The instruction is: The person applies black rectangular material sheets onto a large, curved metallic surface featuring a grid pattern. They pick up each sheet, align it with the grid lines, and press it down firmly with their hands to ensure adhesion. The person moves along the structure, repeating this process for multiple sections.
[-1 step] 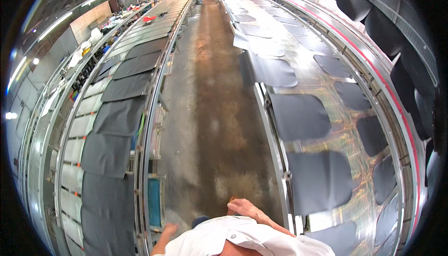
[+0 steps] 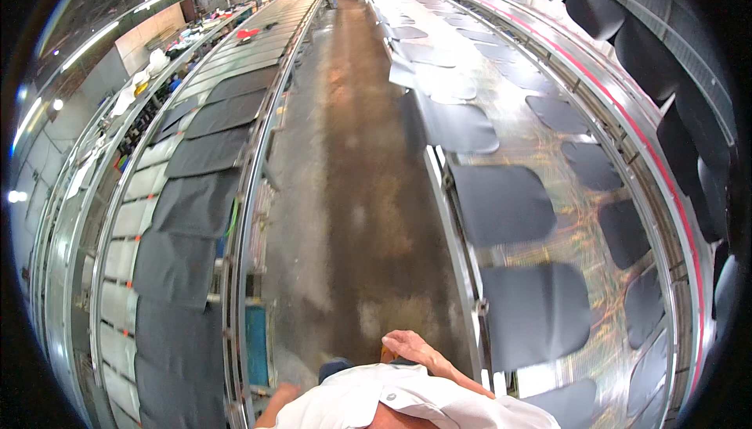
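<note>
My right hand is in front of my body at the bottom middle, over the aisle floor. Its fingers bend downward and their tips are hidden, so a grip cannot be made out. Lower down, my left hand hangs beside the left table's edge, blurred and partly covered by my white shirt. Nearest to my right arm is a dark, round-cornered sheet lying on the right table. On the left-hand side, dark sheets overlap in a row along the left table.
A long concrete aisle runs between the two tables, bordered by metal rails. One sheet hangs over the right table's aisle edge. Dark sheets hang at the far right. A blue-panelled frame stands beneath the left table.
The sheets on both tables sit slightly lower in the picture and nearer to me. My left hand is a little lower; my right hand keeps nearly the same place.
</note>
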Demonstrator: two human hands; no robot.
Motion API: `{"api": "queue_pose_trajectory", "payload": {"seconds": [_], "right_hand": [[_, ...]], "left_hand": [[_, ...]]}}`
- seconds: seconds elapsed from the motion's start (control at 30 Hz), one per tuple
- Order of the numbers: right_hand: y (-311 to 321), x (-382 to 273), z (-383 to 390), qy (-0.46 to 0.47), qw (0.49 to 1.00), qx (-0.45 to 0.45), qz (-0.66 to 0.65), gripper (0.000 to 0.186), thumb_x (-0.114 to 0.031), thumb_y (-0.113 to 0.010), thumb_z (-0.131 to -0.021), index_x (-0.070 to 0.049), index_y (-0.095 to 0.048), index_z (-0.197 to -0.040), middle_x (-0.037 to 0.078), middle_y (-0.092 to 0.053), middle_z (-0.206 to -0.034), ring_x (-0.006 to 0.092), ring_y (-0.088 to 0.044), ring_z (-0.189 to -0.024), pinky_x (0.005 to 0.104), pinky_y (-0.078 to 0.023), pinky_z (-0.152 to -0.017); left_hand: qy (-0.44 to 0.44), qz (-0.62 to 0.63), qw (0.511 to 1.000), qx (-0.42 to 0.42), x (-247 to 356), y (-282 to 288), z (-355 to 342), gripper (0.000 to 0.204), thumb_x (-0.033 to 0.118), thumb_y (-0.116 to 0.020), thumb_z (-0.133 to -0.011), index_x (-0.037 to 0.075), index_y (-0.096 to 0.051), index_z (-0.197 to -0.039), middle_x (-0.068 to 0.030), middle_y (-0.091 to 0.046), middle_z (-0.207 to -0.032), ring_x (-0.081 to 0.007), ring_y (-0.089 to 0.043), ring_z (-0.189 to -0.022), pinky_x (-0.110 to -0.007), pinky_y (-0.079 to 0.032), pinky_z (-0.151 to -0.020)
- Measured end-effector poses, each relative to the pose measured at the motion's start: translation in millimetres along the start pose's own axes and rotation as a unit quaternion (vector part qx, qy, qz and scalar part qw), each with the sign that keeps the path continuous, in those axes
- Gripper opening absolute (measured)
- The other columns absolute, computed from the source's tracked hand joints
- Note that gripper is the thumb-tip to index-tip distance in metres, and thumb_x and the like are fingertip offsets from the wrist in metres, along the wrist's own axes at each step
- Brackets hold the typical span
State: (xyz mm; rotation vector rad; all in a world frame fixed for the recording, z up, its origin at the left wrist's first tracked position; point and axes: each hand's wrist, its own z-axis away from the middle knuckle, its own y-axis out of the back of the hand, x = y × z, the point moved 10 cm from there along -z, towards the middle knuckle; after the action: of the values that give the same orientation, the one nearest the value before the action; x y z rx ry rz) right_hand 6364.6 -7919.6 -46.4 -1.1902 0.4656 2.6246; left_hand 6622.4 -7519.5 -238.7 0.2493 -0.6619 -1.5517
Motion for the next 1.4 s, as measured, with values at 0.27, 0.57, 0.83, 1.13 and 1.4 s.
{"api": "queue_pose_trajectory", "payload": {"seconds": [0.27, 0.57, 0.83, 1.13, 1.4], "right_hand": [[170.4, -80.7, -172.3, 0.000, 0.994, 0.106, 0.042, 0.052, -0.044, -0.057, -0.094, 0.000, -0.065, -0.122, 0.020, -0.068, -0.118, 0.0343, -0.063, -0.114, 0.0423, -0.048, -0.099], [280.6, -201.3, -345.5, -0.058, 0.991, 0.113, 0.029, 0.049, -0.040, -0.055, -0.093, 0.001, -0.067, -0.118, 0.023, -0.067, -0.118, 0.0370, -0.063, -0.114, 0.0437, -0.048, -0.097], [397.4, -325.8, -544.0, 0.076, 0.992, -0.004, 0.097, 0.053, -0.043, -0.054, -0.094, 0.003, -0.064, -0.119, 0.024, -0.066, -0.118, 0.0385, -0.063, -0.112, 0.0449, -0.049, -0.094], [574.2, -477.2, -707.7, 0.086, 0.995, -0.044, -0.028, 0.056, -0.039, -0.056, -0.098, 0.003, -0.054, -0.134, 0.022, -0.061, -0.132, 0.0334, -0.058, -0.123, 0.0423, -0.045, -0.104], [707.9, -552.6, -846.1, 0.039, 0.995, -0.015, -0.096, 0.053, -0.040, -0.057, -0.098, 0.000, -0.058, -0.132, 0.017, -0.066, -0.122, 0.0266, -0.061, -0.115, 0.0399, -0.047, -0.098]], "left_hand": [[0.014, 0.009, 0.994, -0.108, 152.5, 41.7, -114.6, 0.040, 0.035, -0.063, -0.089, -0.002, -0.071, -0.101, -0.0190, -0.072, -0.098, -0.0308, -0.069, -0.088, -0.044, -0.054, -0.079], [-0.031, 0.040, 0.999, -0.004, 456.3, 258.5, -340.8, 0.039, 0.033, -0.064, -0.089, -0.002, -0.070, -0.107, -0.0192, -0.072, -0.099, -0.0293, -0.069, -0.086, -0.043, -0.054, -0.078], [-0.190, 0.187, 0.959, 0.095, 731.7, 456.3, -485.0, 0.040, 0.030, -0.067, -0.091, -0.002, -0.066, -0.116, -0.0148, -0.072, -0.099, -0.0207, -0.068, -0.085, -0.036, -0.054, -0.076], [-0.025, 0.053, 0.992, -0.112, 781.4, 428.7, -501.0, 0.032, 0.034, -0.062, -0.095, 0.002, -0.066, -0.095, -0.0085, -0.062, -0.071, -0.0194, -0.058, -0.056, -0.038, -0.049, -0.049], [-0.020, 0.002, 0.991, -0.135, 934.3, 504.0, -665.1, 0.034, 0.036, -0.062, -0.095, 0.002, -0.067, -0.096, -0.0097, -0.065, -0.074, -0.0213, -0.061, -0.062, -0.039, -0.050, -0.052]]}}
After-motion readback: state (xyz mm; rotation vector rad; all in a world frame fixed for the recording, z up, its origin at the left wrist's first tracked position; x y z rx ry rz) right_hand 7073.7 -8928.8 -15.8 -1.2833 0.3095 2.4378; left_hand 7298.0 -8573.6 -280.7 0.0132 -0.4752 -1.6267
